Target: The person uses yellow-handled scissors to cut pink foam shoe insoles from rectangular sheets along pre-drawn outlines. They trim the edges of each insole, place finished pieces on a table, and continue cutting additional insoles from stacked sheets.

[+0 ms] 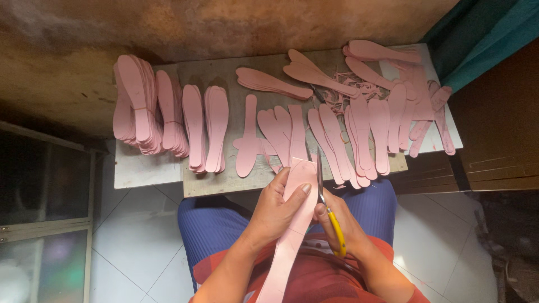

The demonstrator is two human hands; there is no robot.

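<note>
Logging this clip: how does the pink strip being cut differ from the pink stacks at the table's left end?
The pink strip is one long piece held in the left hand; the left stacks are many layered pieces lying on the table. The strip's top end is squared, beside the scissors; the stacked pieces are rounded, sole-shaped. Both are the same pink sheet material.

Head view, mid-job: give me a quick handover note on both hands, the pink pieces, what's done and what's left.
Left hand: holds the long pink strip over the lap, thumb on top.
Right hand: grips the yellow-handled scissors, blades up along the strip's right edge.
Wooden board: neat stacks of pink sole shapes on the left, loose cut pieces and thin trimmings on the right.
Done: many soles cut and stacked.
Left: the strip in hand is uncut at its top end; loose pieces are unstacked.
</note>
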